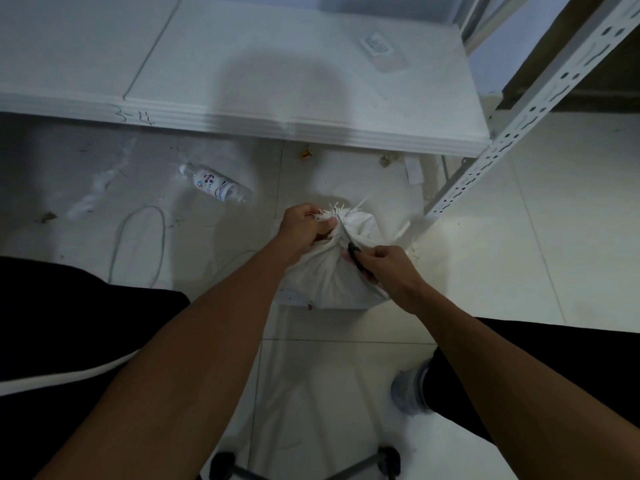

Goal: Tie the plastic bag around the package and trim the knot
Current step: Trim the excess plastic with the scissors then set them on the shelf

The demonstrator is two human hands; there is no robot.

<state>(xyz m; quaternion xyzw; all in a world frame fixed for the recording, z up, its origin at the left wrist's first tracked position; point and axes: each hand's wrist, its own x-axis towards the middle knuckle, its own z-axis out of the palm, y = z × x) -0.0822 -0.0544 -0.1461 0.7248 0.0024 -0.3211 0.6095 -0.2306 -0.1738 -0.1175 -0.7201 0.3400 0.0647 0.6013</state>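
A white woven bag [332, 278] wraps a package on the tiled floor, its top gathered into a knot [356, 225] with frayed ends. My left hand [304, 225] pinches the frayed tail of the knot at its left side. Gripped in my right hand [384, 265] is a dark-handled cutting tool [353, 252], whose blade points up into the base of the knot. Whether it is scissors or a knife I cannot tell.
A white shelf board [242, 74] runs across the top, with a perforated metal upright [519, 133] at right. A plastic bottle [216, 183] lies on the floor to the left. Thin cord loops [138, 244], small scraps and stool wheels [388, 460] lie around my knees.
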